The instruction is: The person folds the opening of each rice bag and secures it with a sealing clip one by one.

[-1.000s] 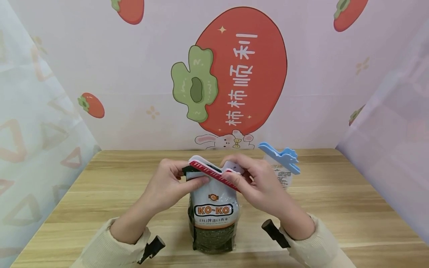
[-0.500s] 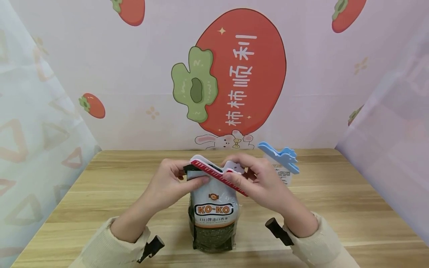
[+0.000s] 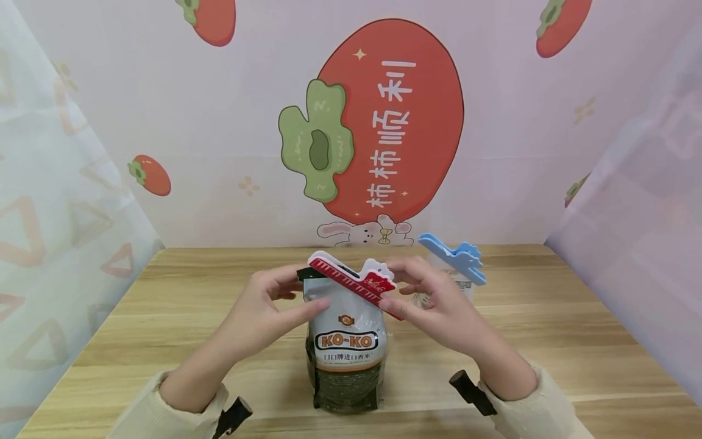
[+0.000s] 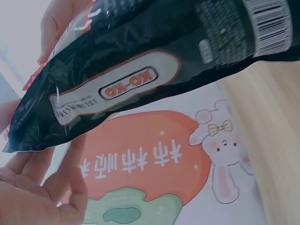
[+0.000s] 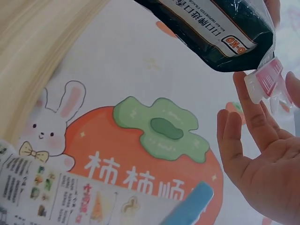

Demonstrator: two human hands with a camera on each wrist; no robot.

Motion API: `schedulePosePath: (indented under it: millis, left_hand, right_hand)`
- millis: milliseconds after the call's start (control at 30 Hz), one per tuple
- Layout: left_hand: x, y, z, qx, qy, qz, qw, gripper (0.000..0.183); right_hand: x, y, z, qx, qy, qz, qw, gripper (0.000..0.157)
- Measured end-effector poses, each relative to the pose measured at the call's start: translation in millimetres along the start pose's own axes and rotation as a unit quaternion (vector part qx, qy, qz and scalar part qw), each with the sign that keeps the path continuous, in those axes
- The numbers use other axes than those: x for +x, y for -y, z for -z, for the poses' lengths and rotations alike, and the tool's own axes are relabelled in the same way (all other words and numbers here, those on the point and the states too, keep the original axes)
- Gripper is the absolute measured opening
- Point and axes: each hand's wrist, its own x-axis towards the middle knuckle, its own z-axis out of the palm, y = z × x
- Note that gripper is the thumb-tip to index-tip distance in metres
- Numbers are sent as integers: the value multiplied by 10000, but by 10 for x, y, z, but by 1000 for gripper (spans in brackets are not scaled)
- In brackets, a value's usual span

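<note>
A KO-KO rice bag (image 3: 347, 366) stands upright on the table, pale at the top and dark green below. A red and white bag clip (image 3: 351, 281) sits aslant across its top right corner. My left hand (image 3: 258, 317) is at the bag's upper left, thumb in front and relaxed fingers behind. On the other side, my right hand (image 3: 439, 308) has its thumb and forefinger near the clip's lower end, loosely spread. The right wrist view shows the fingers of that hand (image 5: 255, 117) extended beside the clip (image 5: 267, 79).
Behind my right hand stands a clear printed packet (image 3: 466, 288), with a blue bag clip (image 3: 455, 259) across its top. The wooden table (image 3: 192, 305) ends at a persimmon-printed backdrop (image 3: 219, 110), with cloth sides left and right.
My right thumb and fingers have come off the clip's handle and drawn back to the right. My left thumb has slid left, easing off the bag's front. The clip stays on the bag.
</note>
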Motion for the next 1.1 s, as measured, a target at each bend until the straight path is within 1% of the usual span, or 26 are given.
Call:
schedulePosePath:
  millis: [100,200,267,400,533,600,667,767,933,1033,1100]
  left_hand:
    - [-78,33,23,-167,79,-16,9998,40]
    - [-138,71,38,-225,182,40,9996,47]
    - [-176,100,39,-176,225,84,9996,51]
    - [-261,190,23,24,328,327,9989,55]
    - [-371,295,-20,226,581,571,9964,59]
    - [-429,336,-50,203,800,654,9944,63]
    - [-482,369,-85,151,986,705,9925,67]
    - [-545,402,-150,92,1120,813,9903,74]
    - [-600,443,-277,37,1010,1086,9889,84]
    - [-621,462,-339,-58,955,1256,9875,86]
    - [-626,474,-365,-63,928,1257,9877,86]
  right_hand:
    - [-60,-37,11,42,92,-192,9998,39]
    - [-128,-76,32,25,152,-231,9996,41]
    - [-190,-107,42,30,236,-311,9992,44]
    - [-335,-178,15,23,420,-475,9980,50]
    - [-471,-248,-65,155,612,-680,9957,57]
    - [-526,-277,-108,386,809,-911,9918,61]
    - [-566,-306,-147,626,1056,-1161,9856,64]
    - [-605,-342,-207,945,1312,-1444,9762,68]
    - [-643,-408,-338,1522,1397,-1605,9652,71]
    - [-648,-447,-410,1790,1416,-1718,9583,73]
    - [-646,-463,-448,1880,1411,-1773,9557,72]
